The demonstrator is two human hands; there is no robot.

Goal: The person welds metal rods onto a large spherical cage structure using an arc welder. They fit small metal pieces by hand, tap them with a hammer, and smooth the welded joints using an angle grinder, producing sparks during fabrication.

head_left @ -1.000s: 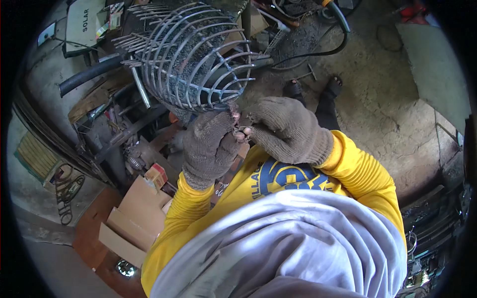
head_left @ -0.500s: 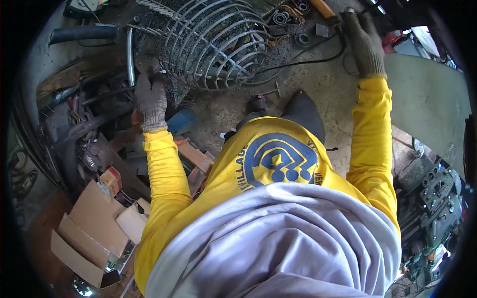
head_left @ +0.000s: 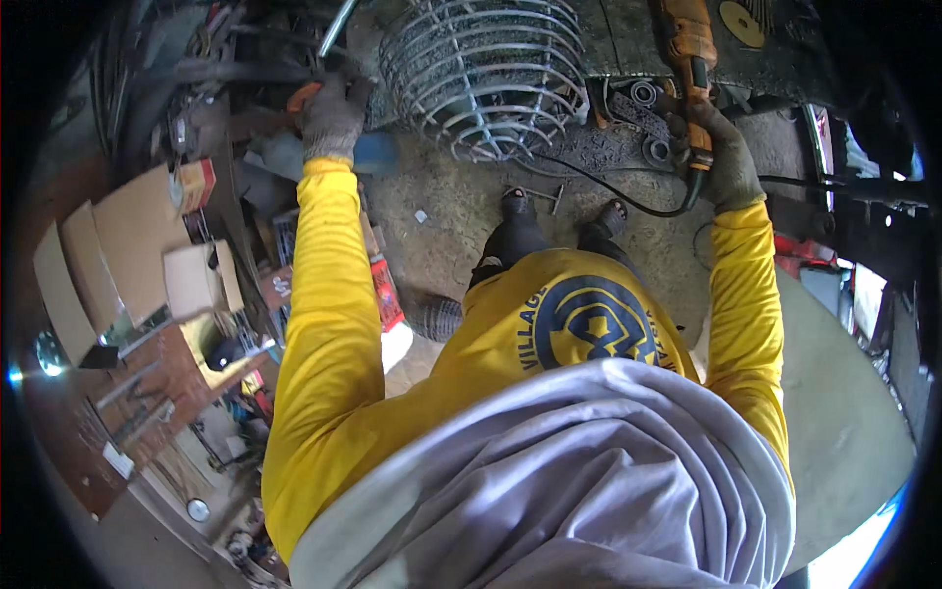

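I count one wire cage (head_left: pixel 483 74) at 12 o'clock. I count one orange angle grinder (head_left: pixel 686 61) at 1 o'clock, with one black cable (head_left: pixel 608 191) trailing from it. I count two gloved hands: the left hand (head_left: pixel 332 118) at 11 o'clock, the right hand (head_left: pixel 724 157) at 2 o'clock. I count two shoes (head_left: pixel 517 203) near centre. I count three cardboard boxes (head_left: pixel 137 250) at 9 o'clock. I count one grinding disc (head_left: pixel 737 22) at 1 o'clock.

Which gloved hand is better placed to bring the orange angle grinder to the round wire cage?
Right, probably. The right hand already grips the orange angle grinder beside the round wire cage; the left hand is among clutter on the cage's other side.
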